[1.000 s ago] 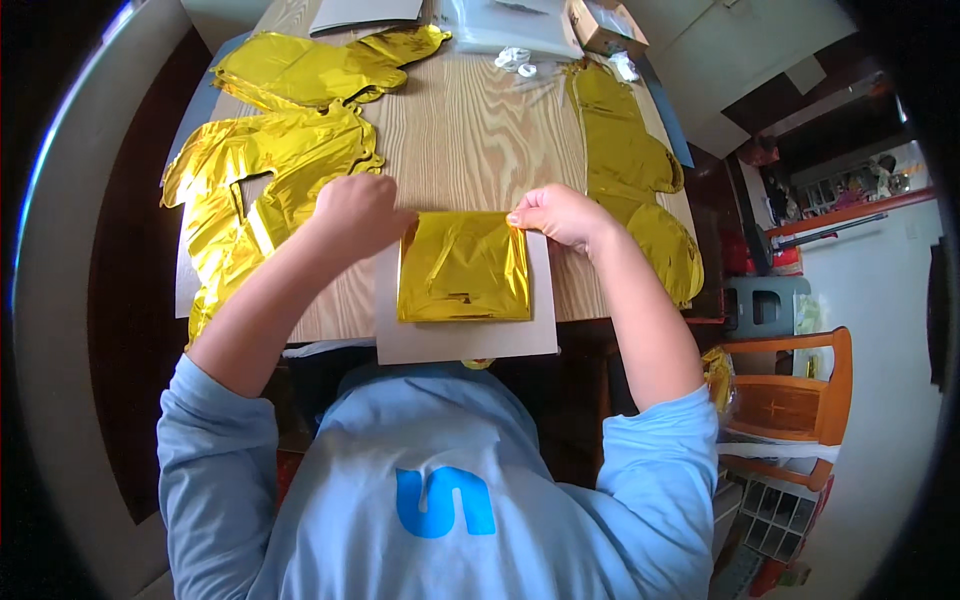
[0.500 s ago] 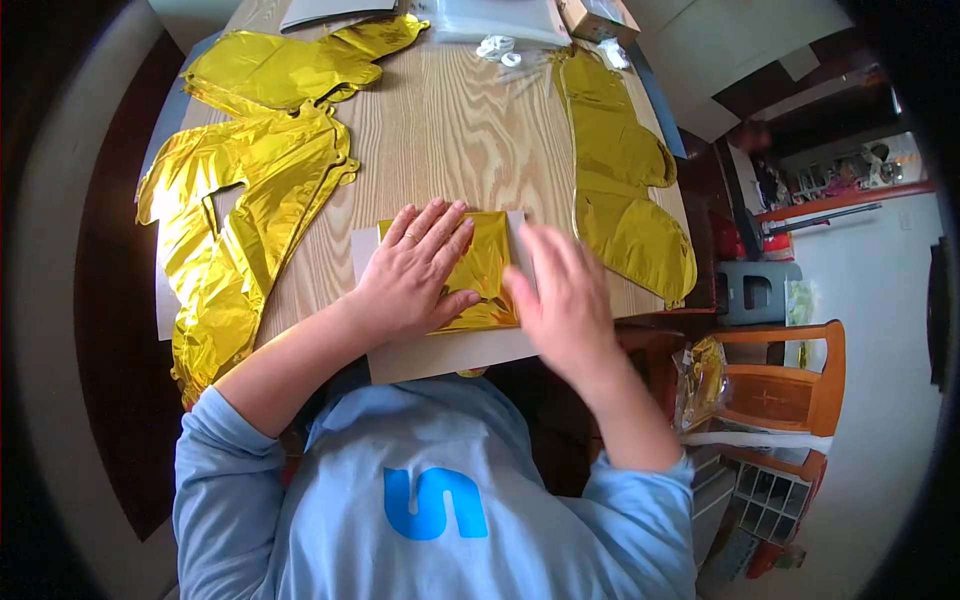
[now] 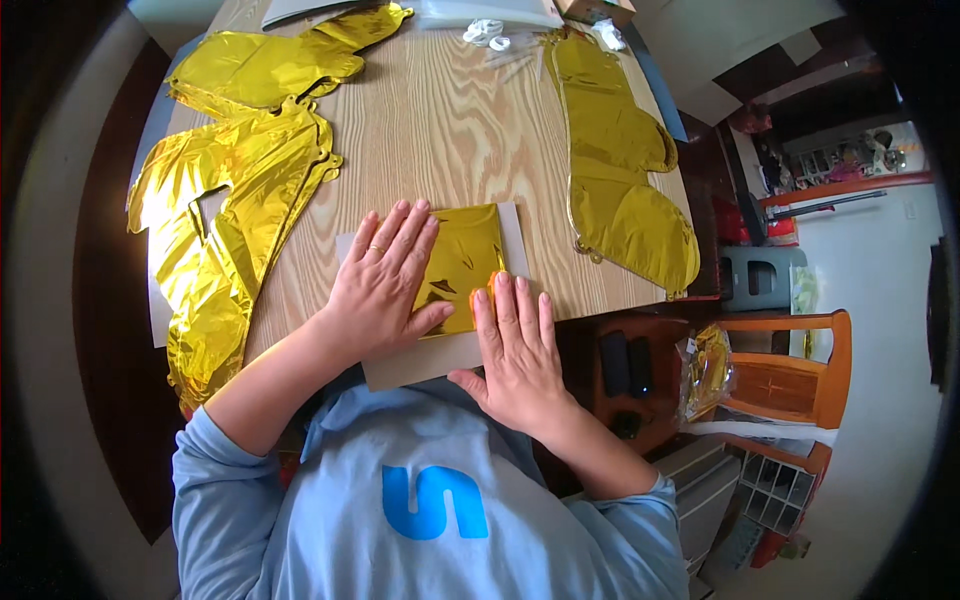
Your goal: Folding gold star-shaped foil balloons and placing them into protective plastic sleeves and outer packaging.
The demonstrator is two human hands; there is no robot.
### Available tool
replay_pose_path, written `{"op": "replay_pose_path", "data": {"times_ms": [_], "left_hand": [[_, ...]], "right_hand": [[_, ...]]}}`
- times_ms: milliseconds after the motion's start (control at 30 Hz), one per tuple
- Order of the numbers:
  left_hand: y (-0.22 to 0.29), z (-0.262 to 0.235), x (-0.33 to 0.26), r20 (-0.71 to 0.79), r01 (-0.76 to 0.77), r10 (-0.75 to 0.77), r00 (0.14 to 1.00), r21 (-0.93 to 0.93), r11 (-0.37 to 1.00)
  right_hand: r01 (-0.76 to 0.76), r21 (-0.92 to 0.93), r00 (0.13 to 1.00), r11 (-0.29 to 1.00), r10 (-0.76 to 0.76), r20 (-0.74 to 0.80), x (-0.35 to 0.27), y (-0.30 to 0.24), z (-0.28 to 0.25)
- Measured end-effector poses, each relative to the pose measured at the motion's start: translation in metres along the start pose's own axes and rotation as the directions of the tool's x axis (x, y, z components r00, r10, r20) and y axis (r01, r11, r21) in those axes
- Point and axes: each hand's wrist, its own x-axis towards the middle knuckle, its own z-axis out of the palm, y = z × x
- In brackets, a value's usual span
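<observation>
A gold foil piece (image 3: 468, 245), folded into a rough square, lies on a pale grey card (image 3: 425, 364) at the table's near edge. My left hand (image 3: 382, 285) rests flat across the foil's left part, fingers stretched forward and a ring on one finger. On its lower right corner lies my right hand (image 3: 522, 350), fingers extended, the tips touching the foil and the thumb out to the side over the card. Neither hand grips anything. Part of the foil and card is hidden under both hands.
Flat gold foil balloons lie at left (image 3: 215, 190), far left (image 3: 265, 70) and right (image 3: 620, 160) on the wooden table (image 3: 440, 120). White ribbon coils (image 3: 485, 35) and clear plastic bags (image 3: 490, 12) sit at the back. A wooden chair (image 3: 780, 370) stands at right.
My right hand has come down from above the right edge onto the foil's lower right corner. My left hand stays flat, slightly farther left on the foil. The view has shifted a little.
</observation>
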Motion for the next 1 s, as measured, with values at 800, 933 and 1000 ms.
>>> {"op": "replay_pose_path", "data": {"times_ms": [800,933,1000], "left_hand": [[0.032,-0.036,-0.085,-0.017,0.131,-0.136,0.990,-0.177,0.975],[0.038,-0.013,-0.097,-0.035,0.112,-0.119,0.992,-0.154,0.982],[0.031,-0.011,-0.097,-0.026,0.137,-0.144,0.989,-0.174,0.975]], "right_hand": [[0.072,0.007,0.994,0.997,-0.072,-0.086,0.091,0.017,0.012],[0.105,-0.055,0.991,0.993,-0.109,-0.075,0.093,0.016,0.009],[0.108,-0.058,0.992,0.993,-0.111,-0.062,0.093,0.017,0.007]]}}
